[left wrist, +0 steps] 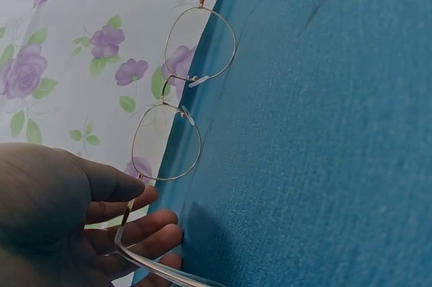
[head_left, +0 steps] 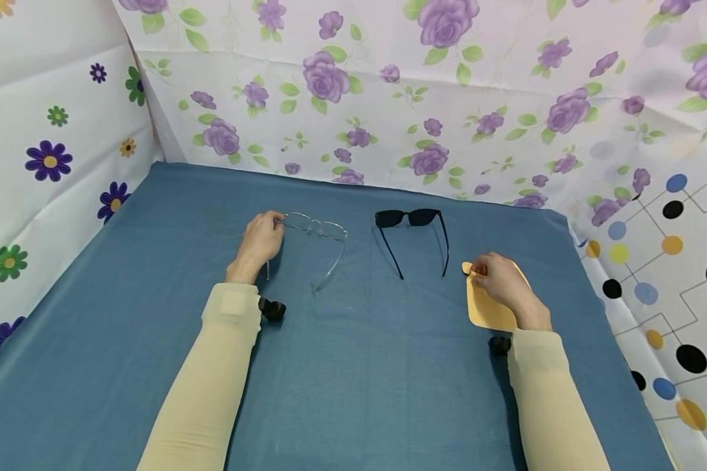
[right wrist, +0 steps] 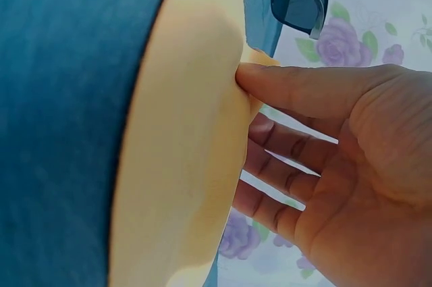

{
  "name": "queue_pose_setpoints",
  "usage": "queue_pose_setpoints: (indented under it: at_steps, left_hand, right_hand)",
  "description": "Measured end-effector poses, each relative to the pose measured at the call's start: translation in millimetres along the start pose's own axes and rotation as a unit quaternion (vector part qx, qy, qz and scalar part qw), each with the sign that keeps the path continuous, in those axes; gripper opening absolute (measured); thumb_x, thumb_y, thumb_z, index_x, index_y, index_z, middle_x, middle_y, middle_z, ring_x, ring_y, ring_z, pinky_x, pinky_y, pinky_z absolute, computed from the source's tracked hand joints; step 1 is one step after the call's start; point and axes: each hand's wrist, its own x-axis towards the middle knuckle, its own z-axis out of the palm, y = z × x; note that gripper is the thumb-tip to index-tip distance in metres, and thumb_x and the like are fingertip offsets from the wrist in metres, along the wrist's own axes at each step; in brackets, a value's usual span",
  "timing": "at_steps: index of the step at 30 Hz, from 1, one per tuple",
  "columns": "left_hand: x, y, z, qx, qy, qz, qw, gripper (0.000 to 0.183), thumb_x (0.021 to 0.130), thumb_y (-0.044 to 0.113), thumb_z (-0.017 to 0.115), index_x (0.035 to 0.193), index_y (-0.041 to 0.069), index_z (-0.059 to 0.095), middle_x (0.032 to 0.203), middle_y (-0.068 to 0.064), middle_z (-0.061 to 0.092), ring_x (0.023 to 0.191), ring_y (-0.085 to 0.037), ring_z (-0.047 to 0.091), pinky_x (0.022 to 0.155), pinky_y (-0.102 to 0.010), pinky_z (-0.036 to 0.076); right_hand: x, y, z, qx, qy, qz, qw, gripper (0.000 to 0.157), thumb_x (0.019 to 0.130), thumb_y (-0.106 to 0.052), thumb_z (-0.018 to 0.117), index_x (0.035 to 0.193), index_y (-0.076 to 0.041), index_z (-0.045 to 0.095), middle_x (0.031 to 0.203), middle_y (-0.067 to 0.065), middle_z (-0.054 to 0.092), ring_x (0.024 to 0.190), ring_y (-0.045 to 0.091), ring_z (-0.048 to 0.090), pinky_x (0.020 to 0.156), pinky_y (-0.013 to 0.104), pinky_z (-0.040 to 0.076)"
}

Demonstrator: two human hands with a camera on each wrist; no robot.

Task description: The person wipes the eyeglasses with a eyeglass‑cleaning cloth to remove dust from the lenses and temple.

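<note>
On the left of the table (head_left: 353, 386), the left hand (head_left: 256, 243) pinches the wire-rimmed glasses (head_left: 332, 230) at their left hinge between thumb and forefinger, its other fingers loosely bent beneath. The glasses have thin metal rims and clear lenses; they are unfolded, with the lenses on the far side and the arms pointing to the near side. Whether they rest fully on the table is hard to tell. To their right, well apart from both hands, lie black sunglasses (head_left: 421, 218), also unfolded, dark lenses far and arms near. Farther right, the right hand (head_left: 507, 282) grips a flat yellow piece (head_left: 484, 311) with rounded corners, thumb on its edge and the other fingers loosely curved behind; a small yellow tab (head_left: 467, 267) shows just beside the fingertips at the far left. Pale yellow sleeves (head_left: 197, 399) cover both forearms, and a small black device (head_left: 273, 310) sits at the left wrist. A sheet with purple roses (head_left: 342, 118) hangs on the far side, a daisy-patterned sheet (head_left: 47, 104) on the left and a dotted sheet (head_left: 662, 314) on the right.
</note>
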Motion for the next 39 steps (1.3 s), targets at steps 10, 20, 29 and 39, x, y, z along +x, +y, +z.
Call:
queue_pose_setpoints:
  at_steps: [10,20,29,39]
  left_hand:
    - [0.0,-0.5,-0.9,-0.006,-0.001,0.004,1.0000,0.040,0.113,0.013,0.038,0.148,-0.001,0.052,0.138,-0.025,0.053,0.120,-0.040,0.054,0.097,-0.054,0.046]
    - [1.1,-3.4,-0.1,-0.013,0.005,0.002,0.9999,0.038,0.113,0.012,0.038,0.145,0.000,0.055,0.132,-0.024,0.057,0.108,-0.036,0.056,0.088,-0.050,0.047]
    - [3.1,-3.6,-1.2,-0.059,-0.003,-0.013,0.9982,0.039,0.113,0.012,0.037,0.147,0.004,0.054,0.117,-0.021,0.064,0.095,-0.032,0.064,0.074,-0.041,0.047]
    - [6.2,-3.6,-3.5,-0.082,-0.014,-0.011,0.9964,0.039,0.114,0.012,0.035,0.147,0.005,0.053,0.119,-0.021,0.066,0.102,-0.034,0.067,0.080,-0.043,0.051]
  right_hand:
    - [-1,-1,-1.5,-0.008,0.009,0.007,1.000,0.015,0.102,-0.006,0.066,0.112,0.005,0.071,0.101,0.019,0.061,0.086,0.032,0.055,0.074,0.045,0.047]
    - [-3,2,-1.5,0.037,0.029,0.000,0.999,0.013,0.103,-0.006,0.065,0.110,0.002,0.072,0.107,0.020,0.062,0.092,0.033,0.054,0.079,0.045,0.047]
    - [-14,-6,-13.6,0.069,0.064,-0.020,0.995,0.013,0.102,-0.008,0.067,0.110,0.001,0.072,0.107,0.019,0.063,0.093,0.032,0.054,0.079,0.044,0.046]
    - [-23,-15,-26.3,0.101,0.111,-0.049,0.987,0.017,0.103,-0.014,0.068,0.113,-0.001,0.072,0.104,0.015,0.065,0.091,0.031,0.059,0.068,0.029,0.049]
